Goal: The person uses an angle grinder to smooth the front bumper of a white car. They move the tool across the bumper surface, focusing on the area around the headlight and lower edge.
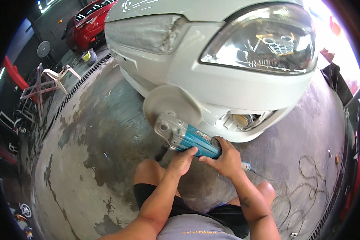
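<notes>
Both my hands hold a teal corded polisher (pixel 200 142) with a silver metal head. My left hand (pixel 181 162) grips the middle of its body from below, thumb along the side; its other fingers are mostly hidden. Around the rear of the body, my right hand (pixel 227 158) is closed. A black side handle (pixel 161 153) sticks out below the head, with no hand visibly on it. The round, pale polishing pad (pixel 176 100) faces the white car bumper (pixel 232 86) and overlaps its lower part; whether it is pressed on cannot be told.
Above the bumper sits a clear headlight (pixel 268 40), with a round fog lamp (pixel 244 120) below. The power cord (pixel 308 180) lies coiled on the wet-patched concrete floor (pixel 80 168). At left are a drain grate (pixel 74 90), a plastic chair (pixel 61 76), a bucket (pixel 91 58) and a red car (pixel 84 30).
</notes>
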`<state>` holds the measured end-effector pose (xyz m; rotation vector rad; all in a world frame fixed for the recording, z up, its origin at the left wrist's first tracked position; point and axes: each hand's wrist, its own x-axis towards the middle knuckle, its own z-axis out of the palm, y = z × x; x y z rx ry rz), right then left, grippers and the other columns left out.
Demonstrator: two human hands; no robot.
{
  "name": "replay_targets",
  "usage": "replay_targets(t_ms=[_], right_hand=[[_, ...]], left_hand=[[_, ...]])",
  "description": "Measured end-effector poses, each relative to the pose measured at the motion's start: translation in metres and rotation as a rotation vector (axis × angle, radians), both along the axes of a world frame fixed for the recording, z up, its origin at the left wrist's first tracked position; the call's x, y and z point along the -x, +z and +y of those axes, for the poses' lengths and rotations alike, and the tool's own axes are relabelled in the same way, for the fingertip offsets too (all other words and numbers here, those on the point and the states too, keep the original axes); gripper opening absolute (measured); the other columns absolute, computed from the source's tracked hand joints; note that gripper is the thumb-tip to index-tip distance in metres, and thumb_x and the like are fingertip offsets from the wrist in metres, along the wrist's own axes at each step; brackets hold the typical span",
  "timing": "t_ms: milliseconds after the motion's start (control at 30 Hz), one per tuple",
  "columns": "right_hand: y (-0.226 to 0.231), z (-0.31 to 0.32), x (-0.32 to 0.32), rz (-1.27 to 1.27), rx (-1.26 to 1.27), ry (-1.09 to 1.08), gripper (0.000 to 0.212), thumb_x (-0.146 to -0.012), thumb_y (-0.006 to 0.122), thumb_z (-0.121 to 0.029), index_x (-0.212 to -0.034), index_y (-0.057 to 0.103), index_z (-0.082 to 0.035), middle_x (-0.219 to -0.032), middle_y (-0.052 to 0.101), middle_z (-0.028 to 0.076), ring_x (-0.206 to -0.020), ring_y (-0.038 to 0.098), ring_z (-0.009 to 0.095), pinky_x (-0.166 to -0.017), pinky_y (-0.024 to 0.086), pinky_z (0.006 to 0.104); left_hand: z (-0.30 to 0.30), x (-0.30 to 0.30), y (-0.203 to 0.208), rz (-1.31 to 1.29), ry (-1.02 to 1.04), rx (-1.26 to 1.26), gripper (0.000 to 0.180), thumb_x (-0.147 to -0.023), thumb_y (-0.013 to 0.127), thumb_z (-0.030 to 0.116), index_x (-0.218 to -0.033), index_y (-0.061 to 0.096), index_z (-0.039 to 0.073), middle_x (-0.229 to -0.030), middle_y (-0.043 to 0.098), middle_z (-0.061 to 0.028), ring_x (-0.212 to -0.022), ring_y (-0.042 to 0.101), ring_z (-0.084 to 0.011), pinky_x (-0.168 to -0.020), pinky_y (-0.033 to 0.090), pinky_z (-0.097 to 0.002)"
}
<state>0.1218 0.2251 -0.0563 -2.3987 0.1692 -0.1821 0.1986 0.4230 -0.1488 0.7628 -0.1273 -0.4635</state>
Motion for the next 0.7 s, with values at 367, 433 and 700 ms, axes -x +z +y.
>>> replay_targets(t_ms=[367,433,700], right_hand=[[0.078,0.001,0.027,0.035,0.200,0.031,0.116,-0.078,0.095,-0.043,-0.172,0.034,-0.013,-0.140,0.067,0.030,-0.124,0.070,0.048,-0.103,0.059,0.0528],[0.081,-0.006,0.040,-0.055,0.132,-0.010,0.121,-0.074,0.099,-0.036,-0.172,0.034,-0.009,-0.146,0.065,0.031,-0.132,0.068,0.047,-0.109,0.057,0.0509],[0.086,0.023,0.049,-0.085,-0.079,-0.035,0.120,-0.076,0.099,-0.029,-0.171,0.032,-0.002,-0.148,0.064,0.031,-0.137,0.066,0.044,-0.114,0.054,0.0473]], left_hand=[[-0.018,-0.019,0.085,-0.067,-0.004,0.172,0.073,-0.088,0.093,0.013,-0.151,0.056,0.006,-0.143,0.065,-0.0055,-0.136,0.060,-0.0217,-0.120,0.047,-0.0430],[-0.032,-0.012,0.109,-0.124,-0.037,0.139,0.072,-0.089,0.093,0.014,-0.150,0.057,0.005,-0.142,0.066,-0.0062,-0.134,0.061,-0.0207,-0.119,0.047,-0.0413],[-0.010,-0.012,0.147,-0.187,-0.026,0.015,0.063,-0.091,0.090,0.010,-0.146,0.059,0.001,-0.133,0.068,-0.0074,-0.123,0.066,-0.0175,-0.110,0.053,-0.0381]])
